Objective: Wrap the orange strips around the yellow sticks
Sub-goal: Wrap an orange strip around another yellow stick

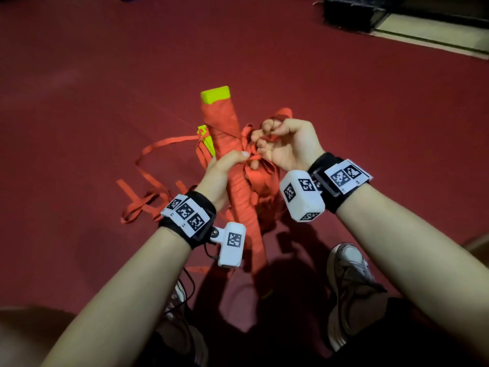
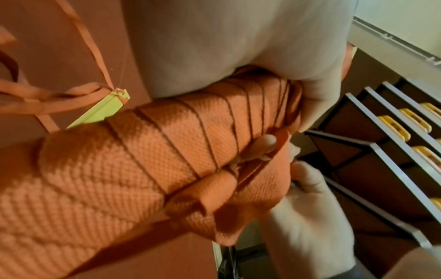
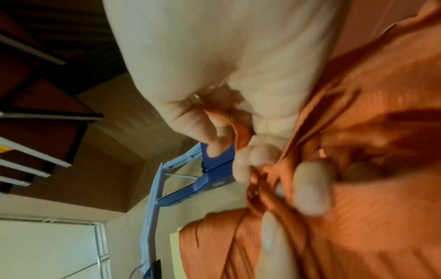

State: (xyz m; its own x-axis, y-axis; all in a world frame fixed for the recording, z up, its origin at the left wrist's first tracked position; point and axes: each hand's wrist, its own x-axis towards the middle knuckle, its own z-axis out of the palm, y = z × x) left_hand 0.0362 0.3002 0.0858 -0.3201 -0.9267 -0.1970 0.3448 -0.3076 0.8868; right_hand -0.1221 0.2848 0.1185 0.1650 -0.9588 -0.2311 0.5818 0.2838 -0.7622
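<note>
A yellow stick (image 1: 215,94) stands tilted in the middle of the head view, wound almost wholly in orange strip (image 1: 225,133); only its yellow top shows. My left hand (image 1: 225,168) grips the wrapped shaft (image 2: 186,136), thumb across the front. My right hand (image 1: 280,144) is just right of the stick, fingers curled round a loose orange strip (image 3: 241,132) that runs to the wrap. A second yellow stick (image 1: 206,137) lies on the floor behind, its end showing in the left wrist view (image 2: 102,111) with strips tied to it.
Loose orange strips (image 1: 148,181) trail over the red floor (image 1: 105,75) to the left and under my hands. My shoes (image 1: 349,282) stand below the stick. A dark box (image 1: 354,11) sits at the far right. Shelving with yellow parts (image 2: 393,128) stands nearby.
</note>
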